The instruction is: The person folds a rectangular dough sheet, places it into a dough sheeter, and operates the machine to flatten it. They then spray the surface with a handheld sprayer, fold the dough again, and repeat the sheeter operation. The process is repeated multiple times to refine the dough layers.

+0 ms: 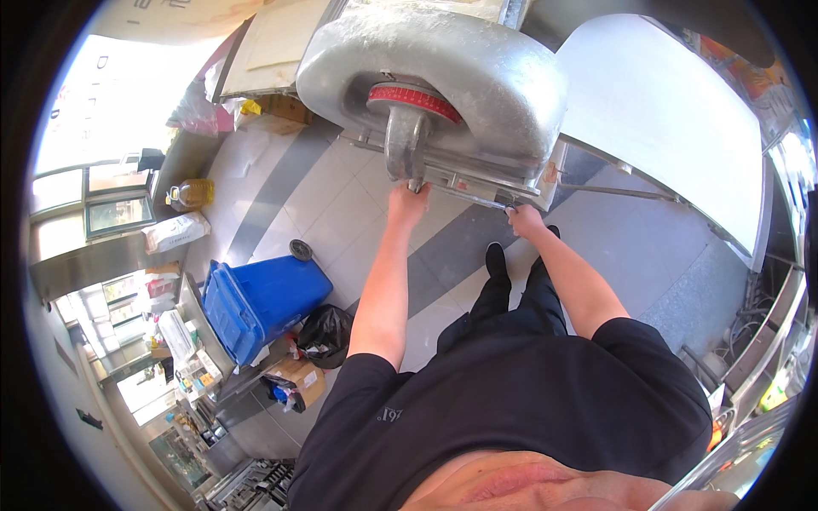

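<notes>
A large silver-grey metal machine [441, 45] with pale dust on it stands in front of me. In its recess is a red graduated dial [415, 101], and a thick metal lever [406, 140] comes down from beside the dial. My left hand [409, 201] is closed around the lower end of this lever. Lower and to the right, my right hand [525, 221] is closed on the end of a thin metal bar [473, 197] along the machine's lower edge. The fingers partly hide both grips.
A broad white table surface [664, 121] adjoins the machine at right. On the left are a blue wheeled bin [275, 300], a black plastic bag [324, 332], an open cardboard box [307, 380], a white sack [177, 232] and a jug of yellow liquid [192, 193] on the tiled floor.
</notes>
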`<action>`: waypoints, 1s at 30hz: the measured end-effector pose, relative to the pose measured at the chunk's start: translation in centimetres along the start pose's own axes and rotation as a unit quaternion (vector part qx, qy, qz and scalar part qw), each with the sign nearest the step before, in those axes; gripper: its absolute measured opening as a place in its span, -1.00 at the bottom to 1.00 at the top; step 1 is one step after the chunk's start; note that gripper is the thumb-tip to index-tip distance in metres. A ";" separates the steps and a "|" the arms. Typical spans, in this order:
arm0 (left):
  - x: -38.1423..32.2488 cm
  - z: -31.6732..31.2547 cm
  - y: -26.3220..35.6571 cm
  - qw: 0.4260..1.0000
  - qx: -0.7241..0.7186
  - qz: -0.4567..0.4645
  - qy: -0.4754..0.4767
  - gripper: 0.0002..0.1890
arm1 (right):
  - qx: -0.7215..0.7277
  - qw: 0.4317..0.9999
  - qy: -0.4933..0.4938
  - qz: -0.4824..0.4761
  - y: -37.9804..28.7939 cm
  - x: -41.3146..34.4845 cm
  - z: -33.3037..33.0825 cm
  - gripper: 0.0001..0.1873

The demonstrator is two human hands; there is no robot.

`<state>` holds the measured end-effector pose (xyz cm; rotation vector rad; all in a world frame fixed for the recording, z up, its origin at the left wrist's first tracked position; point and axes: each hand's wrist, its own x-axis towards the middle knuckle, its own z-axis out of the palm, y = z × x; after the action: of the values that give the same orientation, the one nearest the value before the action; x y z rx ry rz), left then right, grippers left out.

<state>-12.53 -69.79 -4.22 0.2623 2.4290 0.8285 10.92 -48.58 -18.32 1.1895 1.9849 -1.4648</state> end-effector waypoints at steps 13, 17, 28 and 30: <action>1.4 1.1 -1.6 0.998 -0.067 0.009 0.002 -0.62 | 0.126 0.991 -0.021 0.032 1.7 0.2 -0.2 -0.51; 1.8 1.2 -1.7 0.997 -0.072 0.019 -0.010 -0.63 | 0.130 0.991 -0.016 0.036 2.4 0.2 -0.3 -0.51; 1.6 2.2 -1.7 0.995 -0.094 0.025 -0.001 -0.69 | 0.095 0.995 -0.002 0.014 3.6 1.5 0.0 -0.49; 1.5 2.2 -1.7 0.993 -0.113 0.019 -0.003 -0.70 | 0.051 0.998 0.000 -0.028 3.2 1.3 0.0 -0.48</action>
<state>-12.53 -69.51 -7.43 0.2255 2.3056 1.1071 12.85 -47.76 -21.09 1.1838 1.9810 -1.6106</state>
